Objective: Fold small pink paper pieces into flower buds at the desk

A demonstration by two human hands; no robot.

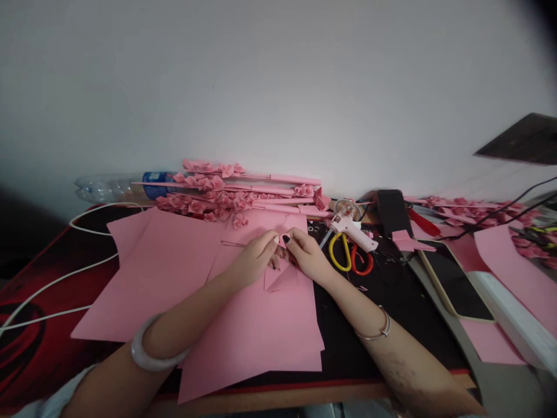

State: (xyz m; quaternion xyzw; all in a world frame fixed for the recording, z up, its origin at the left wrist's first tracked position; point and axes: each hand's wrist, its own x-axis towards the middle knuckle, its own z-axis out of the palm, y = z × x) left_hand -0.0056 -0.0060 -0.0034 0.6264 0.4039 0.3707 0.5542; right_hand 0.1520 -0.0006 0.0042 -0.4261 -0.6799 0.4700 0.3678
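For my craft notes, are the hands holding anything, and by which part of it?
The left hand and right hand pinch a small pink paper piece by its sides; much of it is hidden.

White lettering on the flat black-and-red desk mat is partly covered, one character seemingly an O; the white print on the blue wraparound label of the clear plastic bottle is too blurred to read

Paper sheets, smooth and matt — bottle of glossy clear plastic — plastic glue gun.
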